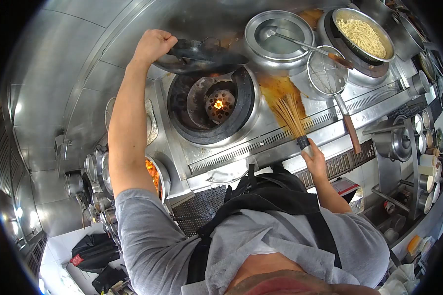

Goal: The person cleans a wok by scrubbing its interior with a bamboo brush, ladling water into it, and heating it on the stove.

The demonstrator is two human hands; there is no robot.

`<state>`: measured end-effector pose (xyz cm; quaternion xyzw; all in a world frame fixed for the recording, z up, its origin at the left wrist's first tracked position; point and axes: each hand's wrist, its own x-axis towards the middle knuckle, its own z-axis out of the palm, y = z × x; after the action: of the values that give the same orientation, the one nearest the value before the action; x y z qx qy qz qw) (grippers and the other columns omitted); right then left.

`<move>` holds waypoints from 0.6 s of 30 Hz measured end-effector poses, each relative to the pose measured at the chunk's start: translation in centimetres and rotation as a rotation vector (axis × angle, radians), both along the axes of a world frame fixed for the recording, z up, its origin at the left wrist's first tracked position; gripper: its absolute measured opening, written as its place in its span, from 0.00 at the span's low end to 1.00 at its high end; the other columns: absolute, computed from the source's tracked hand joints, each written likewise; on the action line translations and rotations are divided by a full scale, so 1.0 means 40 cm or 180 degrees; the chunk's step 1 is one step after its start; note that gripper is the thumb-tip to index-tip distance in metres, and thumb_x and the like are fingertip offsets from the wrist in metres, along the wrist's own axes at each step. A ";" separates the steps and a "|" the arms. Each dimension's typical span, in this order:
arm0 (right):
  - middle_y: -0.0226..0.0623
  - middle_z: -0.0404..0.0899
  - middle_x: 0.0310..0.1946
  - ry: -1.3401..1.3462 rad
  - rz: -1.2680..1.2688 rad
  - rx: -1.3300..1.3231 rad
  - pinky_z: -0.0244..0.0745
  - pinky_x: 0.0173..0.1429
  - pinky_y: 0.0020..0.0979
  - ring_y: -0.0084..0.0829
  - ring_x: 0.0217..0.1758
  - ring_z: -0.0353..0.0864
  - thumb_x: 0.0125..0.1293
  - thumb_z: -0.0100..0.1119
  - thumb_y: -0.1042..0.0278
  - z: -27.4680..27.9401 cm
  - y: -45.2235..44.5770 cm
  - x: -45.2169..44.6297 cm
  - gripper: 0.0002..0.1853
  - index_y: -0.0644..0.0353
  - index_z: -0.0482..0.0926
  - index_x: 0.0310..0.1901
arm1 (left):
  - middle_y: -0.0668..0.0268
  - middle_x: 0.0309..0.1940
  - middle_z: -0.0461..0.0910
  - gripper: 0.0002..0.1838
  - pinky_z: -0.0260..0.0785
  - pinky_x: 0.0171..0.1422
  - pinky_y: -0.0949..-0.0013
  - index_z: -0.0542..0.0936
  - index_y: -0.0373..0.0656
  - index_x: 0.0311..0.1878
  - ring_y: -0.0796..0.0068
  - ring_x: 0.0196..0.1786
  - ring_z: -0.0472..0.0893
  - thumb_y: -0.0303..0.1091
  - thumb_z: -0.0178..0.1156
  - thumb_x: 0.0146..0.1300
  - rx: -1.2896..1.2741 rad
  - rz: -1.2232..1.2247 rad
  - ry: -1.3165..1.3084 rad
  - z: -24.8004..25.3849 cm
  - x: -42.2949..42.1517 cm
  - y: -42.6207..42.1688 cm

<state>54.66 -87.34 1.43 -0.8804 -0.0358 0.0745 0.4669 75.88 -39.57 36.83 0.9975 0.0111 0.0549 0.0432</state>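
Note:
My left hand (153,47) is closed on the near-left edge of a dark wok (202,61); whether it grips a handle or the rim is hidden by the fingers. The wok is tilted up at the back of a round burner (182,123), whose opening shows a small orange flame (218,104). In my right hand (314,158) is a bamboo wok brush (291,114), held by its wrapped handle. Its bristles point away from me, over a brown wet patch (280,91) on the steel stove top.
A ladle (300,43) lies across a metal pot (253,37) behind the brush. Beside it rests a wire strainer (328,73) with a wooden handle. Noodles (362,38) fill a pan at the back right. Left of the burner, a container (165,179) holds orange-red food.

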 end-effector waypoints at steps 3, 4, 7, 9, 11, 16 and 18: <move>0.61 0.79 0.51 -0.0276 0.0120 -0.0036 0.76 0.56 0.48 0.60 0.53 0.80 0.60 0.68 0.67 -0.054 0.030 -0.007 0.33 0.63 0.69 0.67 | 0.51 0.23 0.80 0.13 0.74 0.39 0.58 0.85 0.39 0.29 0.53 0.28 0.81 0.40 0.60 0.56 0.0019 -0.0032 -0.0050 -0.041 -0.062 0.022; 0.60 0.78 0.51 -0.0441 0.0214 -0.0119 0.76 0.55 0.50 0.61 0.51 0.80 0.60 0.67 0.66 -0.072 0.040 -0.009 0.34 0.62 0.68 0.68 | 0.50 0.23 0.80 0.13 0.74 0.38 0.57 0.85 0.39 0.28 0.51 0.28 0.81 0.40 0.60 0.56 -0.0023 -0.0166 -0.0189 -0.054 -0.095 0.021; 0.59 0.77 0.49 -0.0194 0.0318 -0.0493 0.77 0.52 0.53 0.64 0.48 0.79 0.61 0.66 0.65 -0.100 0.063 -0.010 0.35 0.60 0.65 0.69 | 0.49 0.23 0.79 0.14 0.74 0.36 0.55 0.83 0.39 0.25 0.49 0.28 0.81 0.40 0.60 0.58 -0.0046 -0.0031 -0.0065 -0.154 -0.232 0.048; 0.60 0.76 0.49 -0.0274 0.0377 -0.0523 0.77 0.51 0.54 0.63 0.47 0.80 0.61 0.65 0.65 -0.120 0.070 -0.005 0.36 0.59 0.64 0.70 | 0.49 0.23 0.78 0.14 0.73 0.32 0.56 0.81 0.37 0.23 0.48 0.25 0.80 0.36 0.62 0.60 -0.0585 -0.0175 -0.0401 -0.269 -0.361 0.051; 0.60 0.76 0.47 -0.0071 0.0482 -0.0730 0.77 0.50 0.53 0.63 0.47 0.80 0.60 0.66 0.64 -0.126 0.070 0.003 0.37 0.59 0.64 0.71 | 0.51 0.22 0.80 0.14 0.75 0.34 0.55 0.82 0.39 0.22 0.48 0.25 0.81 0.37 0.63 0.60 -0.0516 -0.0226 -0.0491 -0.370 -0.479 0.024; 0.63 0.79 0.50 -0.0098 0.0774 -0.0570 0.75 0.59 0.49 0.60 0.53 0.80 0.58 0.67 0.65 -0.136 0.070 0.005 0.38 0.61 0.65 0.70 | 0.54 0.22 0.81 0.15 0.75 0.34 0.50 0.83 0.43 0.21 0.48 0.26 0.81 0.40 0.63 0.60 -0.0759 0.0427 -0.0451 -0.691 -0.685 -0.003; 0.61 0.79 0.49 0.0029 0.1032 -0.0672 0.76 0.58 0.49 0.59 0.52 0.80 0.58 0.68 0.63 -0.114 0.102 -0.009 0.40 0.60 0.62 0.72 | 0.56 0.24 0.83 0.13 0.75 0.35 0.50 0.84 0.45 0.23 0.49 0.28 0.82 0.40 0.63 0.60 -0.0757 0.0493 -0.0552 -0.758 -0.738 -0.035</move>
<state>54.31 -83.27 -3.12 -0.9069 -0.1669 0.1561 0.3540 46.35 -40.98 6.49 0.9730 0.0905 0.1422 0.1574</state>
